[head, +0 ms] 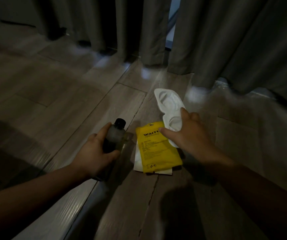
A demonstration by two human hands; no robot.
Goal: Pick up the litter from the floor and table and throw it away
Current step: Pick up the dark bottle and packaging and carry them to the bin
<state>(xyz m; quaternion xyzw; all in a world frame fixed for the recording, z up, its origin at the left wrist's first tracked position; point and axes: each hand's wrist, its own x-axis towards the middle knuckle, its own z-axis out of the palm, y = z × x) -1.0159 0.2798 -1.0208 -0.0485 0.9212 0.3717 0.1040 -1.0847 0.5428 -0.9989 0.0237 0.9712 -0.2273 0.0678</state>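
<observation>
The left hand (96, 153) grips the bottle (114, 134); the right hand (191, 134), fingers spread, touches the white tray (167, 101) without closing. The tray and yellow packet (156, 153) lie on the floor (70, 101); binning looks undone.

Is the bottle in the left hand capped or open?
Capped: a black cap sits on top of the bottle, which the left hand grips.

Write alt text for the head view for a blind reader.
A left hand grips a black-capped bottle while the right hand touches a white moulded tray and yellow packet on a dim wooden floor by grey curtains.
</observation>
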